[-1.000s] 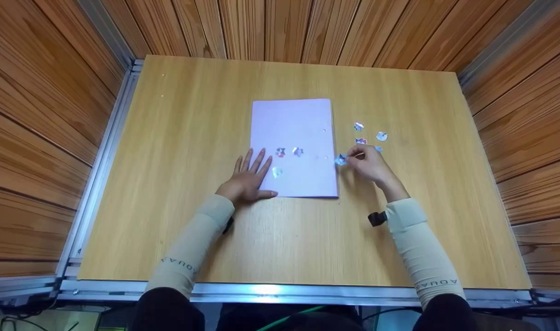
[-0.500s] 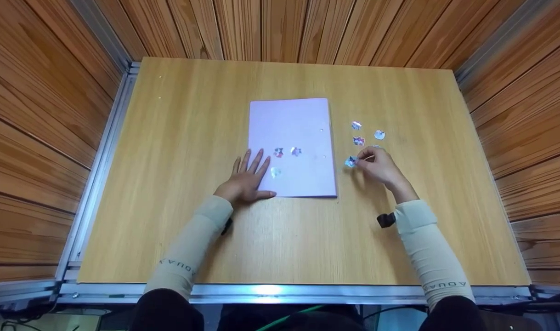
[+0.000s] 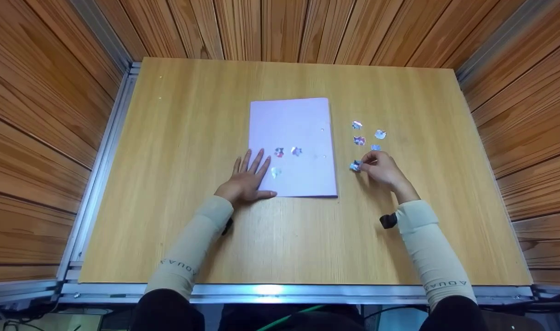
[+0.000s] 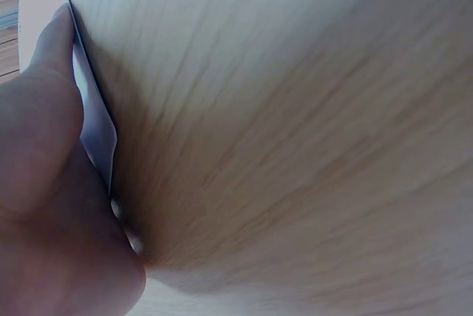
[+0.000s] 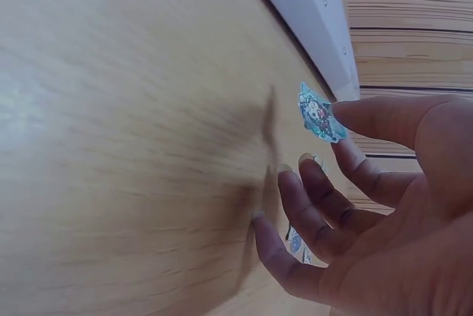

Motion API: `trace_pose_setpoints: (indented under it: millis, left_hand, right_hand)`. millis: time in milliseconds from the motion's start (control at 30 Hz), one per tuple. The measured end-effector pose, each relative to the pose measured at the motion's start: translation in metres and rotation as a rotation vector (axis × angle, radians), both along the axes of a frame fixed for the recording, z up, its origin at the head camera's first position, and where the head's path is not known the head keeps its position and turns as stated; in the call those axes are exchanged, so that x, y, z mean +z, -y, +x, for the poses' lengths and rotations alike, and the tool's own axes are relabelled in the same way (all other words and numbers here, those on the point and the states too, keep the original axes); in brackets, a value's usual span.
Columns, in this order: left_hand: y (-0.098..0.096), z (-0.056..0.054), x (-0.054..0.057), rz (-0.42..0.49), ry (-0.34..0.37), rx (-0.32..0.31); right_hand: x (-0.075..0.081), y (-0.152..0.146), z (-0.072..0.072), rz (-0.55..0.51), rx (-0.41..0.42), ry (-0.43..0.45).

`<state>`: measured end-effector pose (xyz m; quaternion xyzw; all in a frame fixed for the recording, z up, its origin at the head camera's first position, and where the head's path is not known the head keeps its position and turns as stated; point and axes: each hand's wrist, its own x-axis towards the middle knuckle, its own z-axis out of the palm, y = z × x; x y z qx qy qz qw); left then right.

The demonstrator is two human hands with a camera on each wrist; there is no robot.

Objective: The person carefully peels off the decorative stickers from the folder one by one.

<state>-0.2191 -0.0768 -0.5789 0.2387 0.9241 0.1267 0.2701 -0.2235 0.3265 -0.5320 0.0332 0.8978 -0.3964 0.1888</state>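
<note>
My left hand (image 3: 245, 184) lies with fingers spread over the lower left corner of a pale purple folder (image 3: 291, 122). In the left wrist view its thumb (image 4: 55, 43) rests along the folder's near edge. To the right of the folder, my right hand (image 3: 384, 171) pinches a small blue sticker (image 3: 355, 166) between thumb and index finger. The right wrist view shows this sticker (image 5: 319, 114) with a cartoon figure on it, held above the table, the other fingers loosely bent. Three stickers, one of them a red and dark one (image 3: 279, 152), lie on the folder near the left fingertips.
Several loose stickers lie on the wooden table (image 3: 178, 138) beyond my right hand, among them a pink one (image 3: 359, 140) and a pale one (image 3: 380, 134). Wood-panelled walls (image 3: 284, 30) enclose the back and sides. A metal rail (image 3: 307, 293) runs along the front edge.
My right hand has moved right, away from the folder's right edge, with the sticker still pinched and turned somewhat. A blue sticker behind it shows more fully. The left hand keeps its place.
</note>
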Motion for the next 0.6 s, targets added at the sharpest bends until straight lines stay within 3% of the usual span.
trace_pose_setpoints:
  millis: [600]
  left_hand:
    - [0.001, 0.004, 0.006, -0.004, -0.054, -0.01]
  right_hand:
    - [-0.016, 0.006, -0.005, 0.135, 0.0, -0.024]
